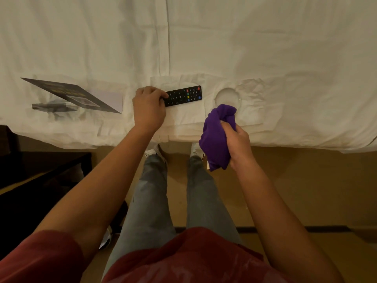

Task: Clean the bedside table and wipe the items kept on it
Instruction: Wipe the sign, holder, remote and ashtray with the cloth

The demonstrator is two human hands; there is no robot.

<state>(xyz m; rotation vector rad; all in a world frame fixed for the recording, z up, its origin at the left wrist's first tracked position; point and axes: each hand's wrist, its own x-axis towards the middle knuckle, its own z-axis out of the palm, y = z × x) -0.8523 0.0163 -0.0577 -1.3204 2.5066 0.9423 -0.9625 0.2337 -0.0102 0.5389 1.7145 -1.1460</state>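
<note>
Seen from above, the person stands at the edge of a bed covered in a wrinkled white sheet [265, 48], both bare forearms reaching up the frame from red short sleeves. The left hand [148, 108], just left of centre, lies knuckles up with its fingers curled over the near end of a slim black remote control with coloured buttons [184, 95], gripping it where it rests flat on the sheet. The remote runs sideways, its red and blue buttons toward the right end. The right hand [237, 142], right of centre and held above the bed's edge, is closed around a bunched purple cloth [216, 137], which bulges out to the left of the fist and partly covers a clear round glass dish [226, 96] lying on the sheet just right of the remote. At the left of the frame, a dark printed card with a pale reverse [81, 96] lies on the sheet, well apart from the remote. A dark tabletop [40, 174] shows at lower left.
</note>
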